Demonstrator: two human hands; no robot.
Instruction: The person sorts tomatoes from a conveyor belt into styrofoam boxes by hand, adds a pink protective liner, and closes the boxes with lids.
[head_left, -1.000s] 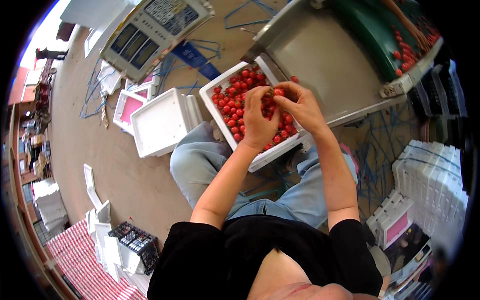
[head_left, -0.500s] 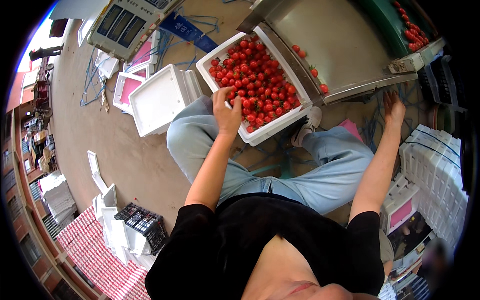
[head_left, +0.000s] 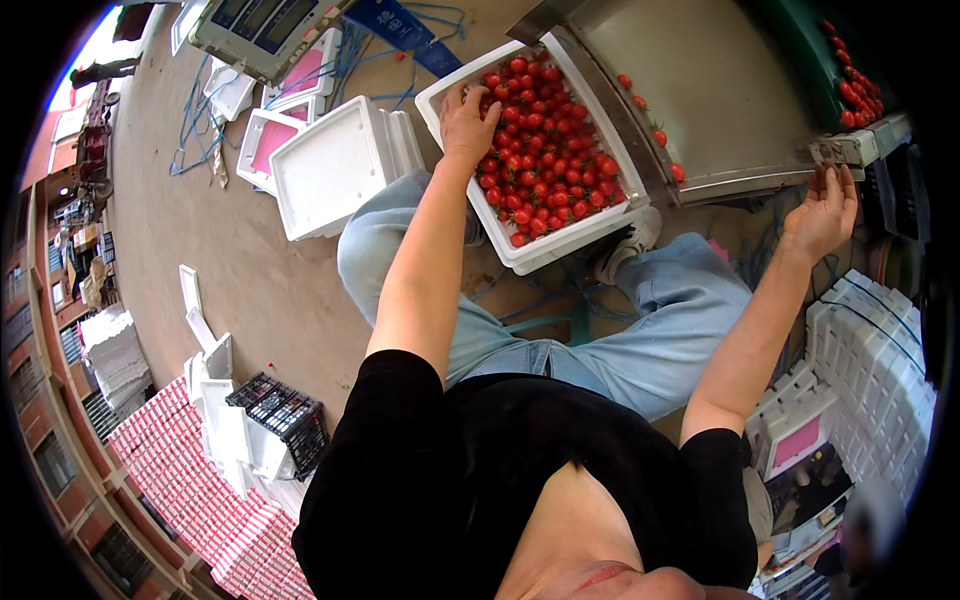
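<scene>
Cherry tomatoes (head_left: 560, 165) fill a white foam box (head_left: 528, 258) in front of my knees. My left hand (head_left: 466, 122) rests on the tomatoes at the box's far left side, fingers spread, with no item seen in its grasp. On the right, my right hand (head_left: 824, 215) is raised to the front right corner of a metal tray (head_left: 720, 90). Its fingers are bunched at the tray's edge beside a grey bracket (head_left: 842, 150). Several loose tomatoes (head_left: 658, 137) lie along the tray's left side.
Stacked white foam boxes (head_left: 335, 170) stand left of my knee, with a weighing scale (head_left: 262, 30) beyond them. More tomatoes (head_left: 858, 95) lie on a green surface at the far right. White crates (head_left: 870, 350) are piled at my right, and a black crate (head_left: 280, 415) sits at lower left.
My left hand has moved farther away over the box, and its fingers have spread. My right hand has risen from below the tray to its corner. The view has shifted slightly.
</scene>
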